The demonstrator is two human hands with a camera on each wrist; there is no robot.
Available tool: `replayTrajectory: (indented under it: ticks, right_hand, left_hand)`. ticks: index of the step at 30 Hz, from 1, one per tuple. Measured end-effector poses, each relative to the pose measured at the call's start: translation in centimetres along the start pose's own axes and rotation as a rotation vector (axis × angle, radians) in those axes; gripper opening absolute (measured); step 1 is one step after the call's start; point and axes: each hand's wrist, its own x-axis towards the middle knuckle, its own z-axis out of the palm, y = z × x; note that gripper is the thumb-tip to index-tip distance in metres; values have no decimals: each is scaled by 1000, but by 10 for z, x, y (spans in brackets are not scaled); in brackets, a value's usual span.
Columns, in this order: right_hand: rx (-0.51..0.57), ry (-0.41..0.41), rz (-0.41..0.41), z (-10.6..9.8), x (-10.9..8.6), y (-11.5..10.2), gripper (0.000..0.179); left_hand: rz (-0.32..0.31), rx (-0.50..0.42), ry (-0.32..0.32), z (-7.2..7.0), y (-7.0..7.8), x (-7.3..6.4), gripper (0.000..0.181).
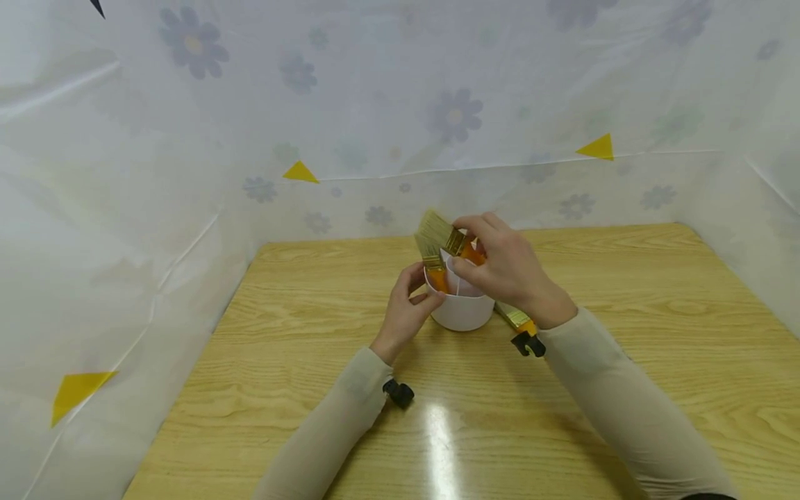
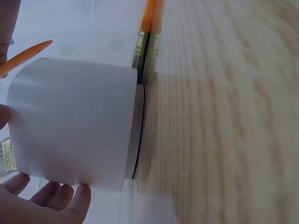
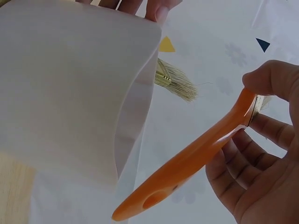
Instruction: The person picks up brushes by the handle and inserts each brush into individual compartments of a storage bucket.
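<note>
A white round holder (image 1: 462,314) with an inner divider stands upright on the table. My left hand (image 1: 405,314) grips its left side, the thumb near the rim and the fingers along the wall. One paintbrush (image 1: 431,243) leans inside it, bristles up. My right hand (image 1: 509,267) pinches a second paintbrush (image 3: 196,154) near its metal band, above the holder's right side. Its orange handle slants down beside the holder's opening in the right wrist view. Another paintbrush (image 1: 515,316) lies on the table right of the holder, partly hidden by my right forearm.
The wood-grain table (image 1: 281,375) reaches back to a pale flowered sheet (image 1: 387,104) hung behind and at both sides. Yellow triangles (image 1: 596,147) are stuck on the sheet. Small black devices (image 1: 398,394) sit at both wrists.
</note>
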Motion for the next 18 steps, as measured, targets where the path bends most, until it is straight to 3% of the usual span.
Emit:
replayTrajectory:
  ticks: [18]
  right_hand:
    - [26, 50, -50, 2, 5, -2, 47]
  left_hand:
    - [-11, -10, -5, -1, -1, 1, 60]
